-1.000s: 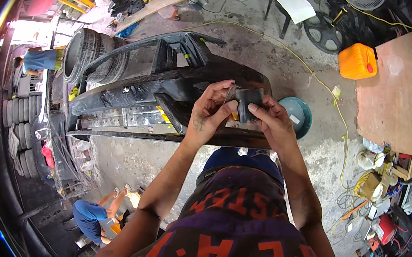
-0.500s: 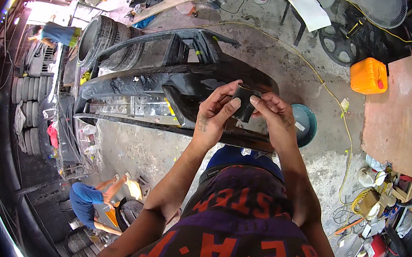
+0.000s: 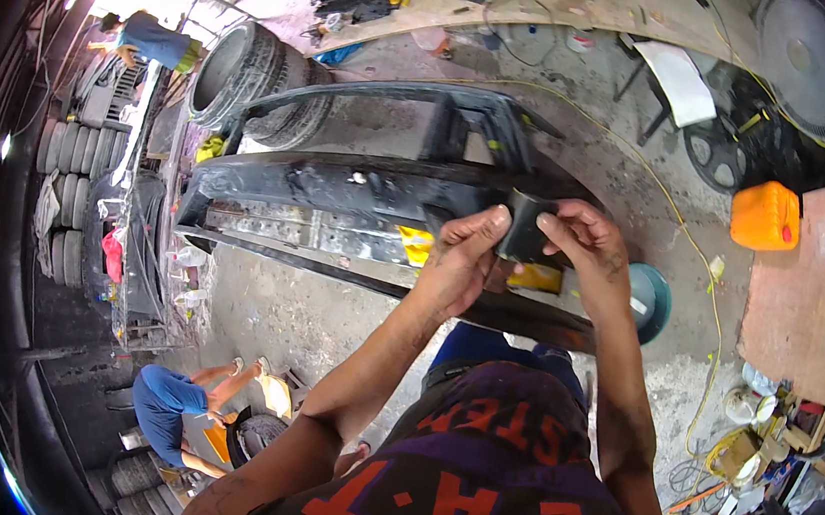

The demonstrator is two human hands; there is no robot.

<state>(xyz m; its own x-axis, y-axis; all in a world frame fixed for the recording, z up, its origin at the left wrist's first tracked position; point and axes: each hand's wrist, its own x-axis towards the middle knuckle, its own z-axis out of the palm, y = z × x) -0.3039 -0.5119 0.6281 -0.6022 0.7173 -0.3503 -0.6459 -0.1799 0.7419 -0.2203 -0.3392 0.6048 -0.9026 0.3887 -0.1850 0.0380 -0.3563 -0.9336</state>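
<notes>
Between both hands is a small dark sheet that looks like sandpaper (image 3: 528,225), bent into a curve. My left hand (image 3: 462,261) pinches its left edge, thumb on top. On the opposite edge, the thumb and fingers of my right hand (image 3: 590,244) are closed. Just beneath the hands lies a large black car bumper (image 3: 320,183), with pale dusty scuffs along its face and an open frame at its far side. Yellow patches (image 3: 416,245) show through its gaps. What supports the bumper is mostly hidden.
Tyres (image 3: 235,78) stand beyond the bumper's left end. A teal basin (image 3: 656,308) sits by its right end, near an orange jerrycan (image 3: 767,215) and a wooden board (image 3: 811,289). A yellow cord (image 3: 683,221) crosses the floor. Two people (image 3: 166,403) are off to the left.
The view has swung, so the surroundings sit farther right and lower. My hands have turned the dark sheet, and its broad face now shows more between them. Both hands keep hold.
</notes>
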